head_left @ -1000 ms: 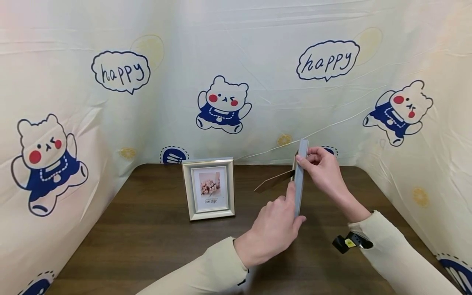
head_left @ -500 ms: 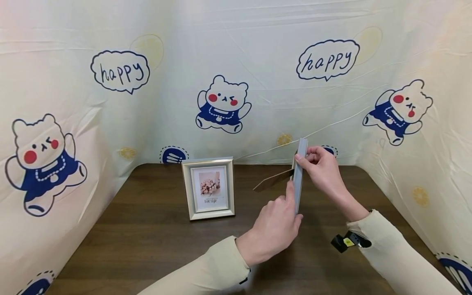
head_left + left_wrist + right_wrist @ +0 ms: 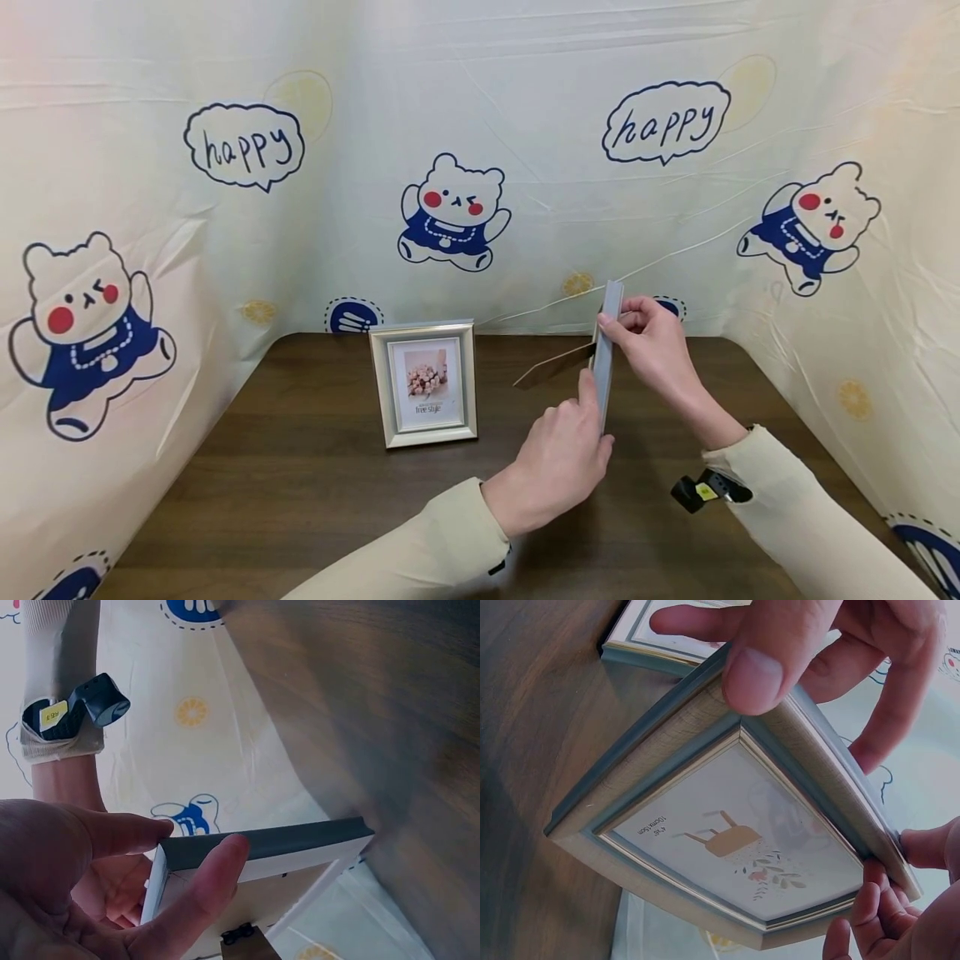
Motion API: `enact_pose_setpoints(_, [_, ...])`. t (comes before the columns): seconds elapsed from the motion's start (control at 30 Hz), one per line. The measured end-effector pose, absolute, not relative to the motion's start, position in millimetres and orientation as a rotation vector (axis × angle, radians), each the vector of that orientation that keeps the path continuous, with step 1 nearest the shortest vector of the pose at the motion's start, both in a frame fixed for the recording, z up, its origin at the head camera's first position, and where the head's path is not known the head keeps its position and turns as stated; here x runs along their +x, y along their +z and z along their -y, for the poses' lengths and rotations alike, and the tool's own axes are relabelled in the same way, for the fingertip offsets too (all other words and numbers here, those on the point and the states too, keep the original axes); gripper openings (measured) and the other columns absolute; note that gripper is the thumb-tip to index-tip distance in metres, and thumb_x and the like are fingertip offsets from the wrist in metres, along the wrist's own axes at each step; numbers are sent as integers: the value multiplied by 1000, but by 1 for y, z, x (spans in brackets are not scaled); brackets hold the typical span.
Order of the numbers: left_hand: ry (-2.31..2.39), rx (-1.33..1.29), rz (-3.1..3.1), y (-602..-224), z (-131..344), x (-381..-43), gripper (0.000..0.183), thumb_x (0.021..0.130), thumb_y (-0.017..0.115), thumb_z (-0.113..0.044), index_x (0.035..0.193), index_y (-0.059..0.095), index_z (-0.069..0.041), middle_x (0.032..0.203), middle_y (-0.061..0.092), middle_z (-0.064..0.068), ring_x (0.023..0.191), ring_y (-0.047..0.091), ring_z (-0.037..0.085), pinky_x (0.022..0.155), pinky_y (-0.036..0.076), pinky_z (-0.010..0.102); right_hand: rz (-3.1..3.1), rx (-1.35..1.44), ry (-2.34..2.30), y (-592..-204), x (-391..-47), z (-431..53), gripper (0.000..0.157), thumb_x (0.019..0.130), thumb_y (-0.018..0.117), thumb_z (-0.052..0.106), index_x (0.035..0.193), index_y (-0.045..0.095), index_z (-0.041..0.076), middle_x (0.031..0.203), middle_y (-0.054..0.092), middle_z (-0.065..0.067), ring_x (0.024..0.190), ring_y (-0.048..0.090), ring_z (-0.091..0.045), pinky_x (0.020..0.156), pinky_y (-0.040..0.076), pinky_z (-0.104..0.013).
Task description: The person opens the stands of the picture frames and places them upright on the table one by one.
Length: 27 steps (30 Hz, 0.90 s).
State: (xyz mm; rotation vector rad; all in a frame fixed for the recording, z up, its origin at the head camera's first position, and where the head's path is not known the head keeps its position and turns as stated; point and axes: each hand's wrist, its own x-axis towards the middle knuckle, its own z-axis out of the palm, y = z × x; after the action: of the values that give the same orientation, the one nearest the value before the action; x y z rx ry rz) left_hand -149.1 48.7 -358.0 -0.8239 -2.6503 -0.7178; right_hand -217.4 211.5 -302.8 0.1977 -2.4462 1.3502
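A picture frame (image 3: 606, 367) stands edge-on between my two hands, its brown backing leg (image 3: 558, 365) swung out to the left. My left hand (image 3: 555, 462) grips its lower near part, thumb on the front and index finger stretched along the back. Higher up, my right hand (image 3: 660, 342) pinches the edge, thumb on the near side. The right wrist view gives the front of this frame (image 3: 735, 847), with a chair-and-leaves print; there the left thumb (image 3: 757, 675) presses one corner. A dark hinge (image 3: 238, 933) shows on its back in the left wrist view.
A second picture frame (image 3: 393, 383), with a flower picture, stands upright on the dark wooden table (image 3: 300, 500) to the left. Patterned cloth (image 3: 555, 100) hangs behind and along both sides. A wrist camera (image 3: 697, 492) sits at the right cuff.
Both hands and the held picture frame have shifted very slightly left. Their grip looks the same, and the second frame has not moved.
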Motion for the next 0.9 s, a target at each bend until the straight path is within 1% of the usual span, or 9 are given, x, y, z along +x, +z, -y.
enact_pose_setpoints(0.3, [-761,-827,2664,-358,-51,-151,73,95,79,-19,145,34,11,70,63,5,47,59,11,40,41,16,2445,207,1331,-303,-217,-211,36,103,71,28,119,64,-3,89,73,-12,82,60,-21,69,44,-27])
enact_pose_setpoints(0.5, [-757,-815,2672,-358,-53,-152,73,95,79,-18,145,34,10,69,62,5,47,59,11,39,41,16,2451,212,1312,-304,-218,-211,37,103,71,29,119,63,-3,90,73,-13,84,61,-23,69,45,-27])
enact_pose_setpoints(0.9, [-765,-807,2677,-361,-53,-156,71,94,78,-13,145,34,10,74,65,9,49,61,13,40,42,17,2456,211,1305,-306,-219,-210,37,104,71,28,120,62,-4,92,72,-14,85,61,-25,69,45,-28])
